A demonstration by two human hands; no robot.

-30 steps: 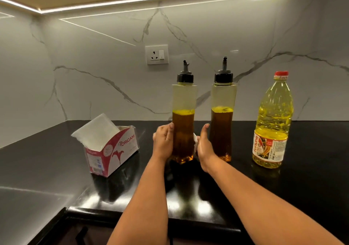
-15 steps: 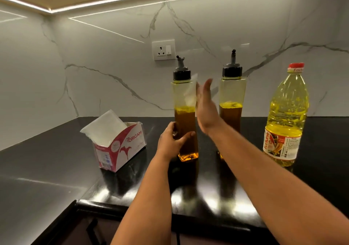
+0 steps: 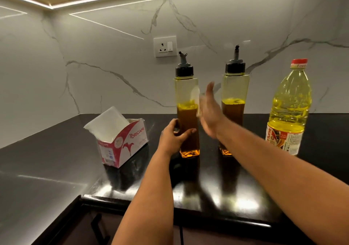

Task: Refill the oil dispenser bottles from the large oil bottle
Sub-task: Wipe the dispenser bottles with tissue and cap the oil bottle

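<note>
Two tall clear dispenser bottles with black spout caps stand on the black counter, each about half full of brown oil. My left hand (image 3: 172, 138) grips the lower part of the left dispenser (image 3: 187, 93). My right hand (image 3: 209, 112) presses a white tissue (image 3: 195, 98) flat against that bottle's right side, fingers straight and blurred. The right dispenser (image 3: 235, 86) stands just behind my right hand. The large yellow oil bottle (image 3: 289, 108) with a red cap stands upright at the right, untouched.
An open pink and white tissue box (image 3: 123, 142) with a white sheet sticking out sits left of the bottles. A marble wall with a socket (image 3: 165, 46) rises behind. The counter's front edge (image 3: 188, 205) lies below my arms.
My right hand has risen with the tissue from the left dispenser's base to its upper half, then slid a little lower. My left hand has shifted to a grip low on the bottle.
</note>
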